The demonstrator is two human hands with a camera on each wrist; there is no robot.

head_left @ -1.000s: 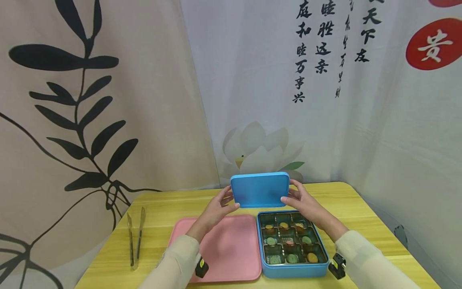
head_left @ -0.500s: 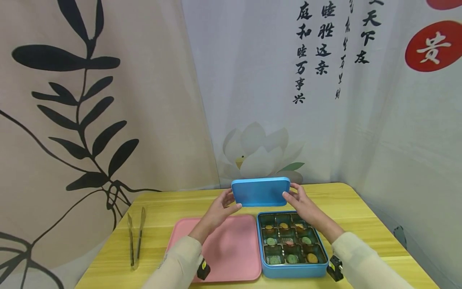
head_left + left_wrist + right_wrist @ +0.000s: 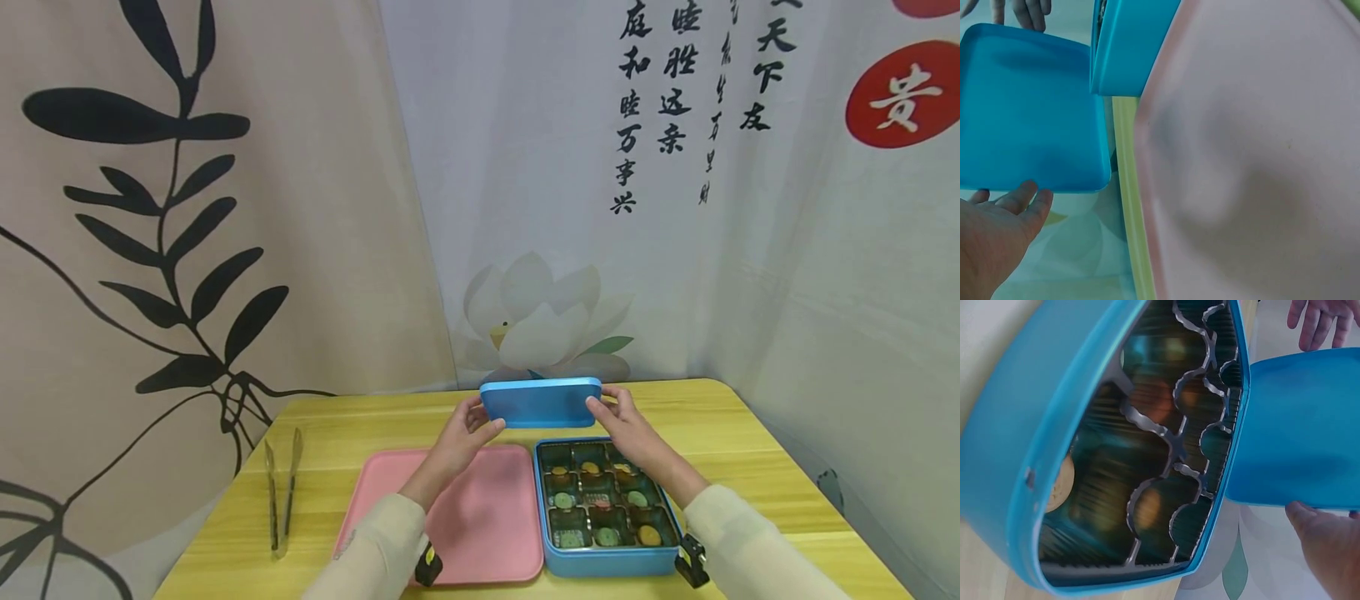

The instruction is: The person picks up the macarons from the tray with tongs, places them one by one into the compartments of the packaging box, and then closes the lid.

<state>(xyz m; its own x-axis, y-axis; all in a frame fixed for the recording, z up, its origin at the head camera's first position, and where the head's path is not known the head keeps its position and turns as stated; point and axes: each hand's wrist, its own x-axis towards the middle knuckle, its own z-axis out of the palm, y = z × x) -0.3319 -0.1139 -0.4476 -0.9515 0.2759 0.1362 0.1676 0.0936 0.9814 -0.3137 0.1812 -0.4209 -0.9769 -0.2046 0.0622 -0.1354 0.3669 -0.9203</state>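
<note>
A blue rectangular lid (image 3: 542,404) is held up over the far part of the table, tilted so its inner face shows. My left hand (image 3: 457,437) grips its left end, and my right hand (image 3: 630,425) grips the right end with the thumb at the near corner. Just nearer than the lid stands the blue box (image 3: 611,563), uncovered. Its dark divided insert (image 3: 1166,434) has several compartments with round green, yellow and reddish pieces like cookies. Both wrist views show the lid (image 3: 1032,112) between the fingers of the two hands.
A pink tray (image 3: 487,533) lies left of the box, close beside it. Farther left, tongs (image 3: 288,492) rest on the yellow wood-grain table (image 3: 345,425). A printed curtain (image 3: 540,208) hangs right behind the table's far edge.
Both hands have lowered the lid slightly, and it has tilted flatter, so less of its inner face shows. The box, tray and tongs have stayed in place.
</note>
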